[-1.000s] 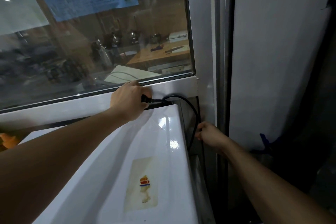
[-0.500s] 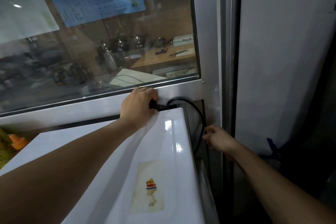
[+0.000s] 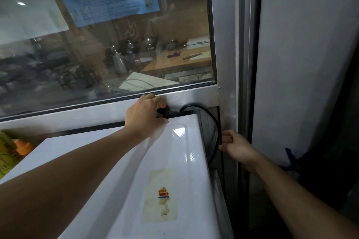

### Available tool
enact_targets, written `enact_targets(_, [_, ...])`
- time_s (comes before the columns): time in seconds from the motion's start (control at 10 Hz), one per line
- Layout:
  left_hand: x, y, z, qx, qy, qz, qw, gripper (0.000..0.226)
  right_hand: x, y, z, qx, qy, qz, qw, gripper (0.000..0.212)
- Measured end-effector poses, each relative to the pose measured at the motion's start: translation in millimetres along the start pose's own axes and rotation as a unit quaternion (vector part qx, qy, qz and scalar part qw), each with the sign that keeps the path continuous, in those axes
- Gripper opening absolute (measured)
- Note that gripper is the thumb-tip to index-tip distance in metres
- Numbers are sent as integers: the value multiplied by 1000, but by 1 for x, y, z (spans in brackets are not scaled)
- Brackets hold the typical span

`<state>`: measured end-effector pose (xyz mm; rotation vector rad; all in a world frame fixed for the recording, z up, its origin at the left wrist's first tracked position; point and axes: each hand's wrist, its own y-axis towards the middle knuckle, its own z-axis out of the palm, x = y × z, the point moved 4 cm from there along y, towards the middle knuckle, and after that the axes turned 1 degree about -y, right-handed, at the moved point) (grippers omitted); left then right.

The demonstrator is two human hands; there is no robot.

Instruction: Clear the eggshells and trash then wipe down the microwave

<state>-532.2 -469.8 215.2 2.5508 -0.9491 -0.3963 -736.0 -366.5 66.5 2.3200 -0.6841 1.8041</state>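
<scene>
The microwave (image 3: 174, 161) is the largest thing here: its white top fills the lower middle of the frame, from the bottom edge up to the grey sill of the window (image 3: 108, 44), which takes the whole upper left. The top looks glossy, with bright reflections, and I see no cloth on it and no wet streaks, so I judge that the wiping is not yet begun. A yellowed sticker (image 3: 160, 195) lies on the top in the lower centre and looks stained. No eggshells and no trash are visible anywhere, so I cannot tell if that part is done or only out of sight. At the left edge a yellow package (image 3: 5, 155) and something orange stand beside the microwave. A black power cord (image 3: 213, 120) makes a loop behind the rear right corner of the microwave and goes down along its right side, in the centre right of the frame. The left hand (image 3: 144, 116) reaches over the top and grips the black plug (image 3: 163, 112) just under the sill, fingers curled round it. The right hand (image 3: 236, 146) pinches the cord lower down, in the narrow gap beside the wall. In my judgement the step in hand is dealing with the power cable, probably preparing the microwave for cleaning, and most of the task remains.
</scene>
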Motion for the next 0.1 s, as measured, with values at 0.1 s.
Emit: enact_targets(0.1, [3,-8,-6,-9,-17,1,1000,37,5,-9,-4,-19,13,-15,1000,68])
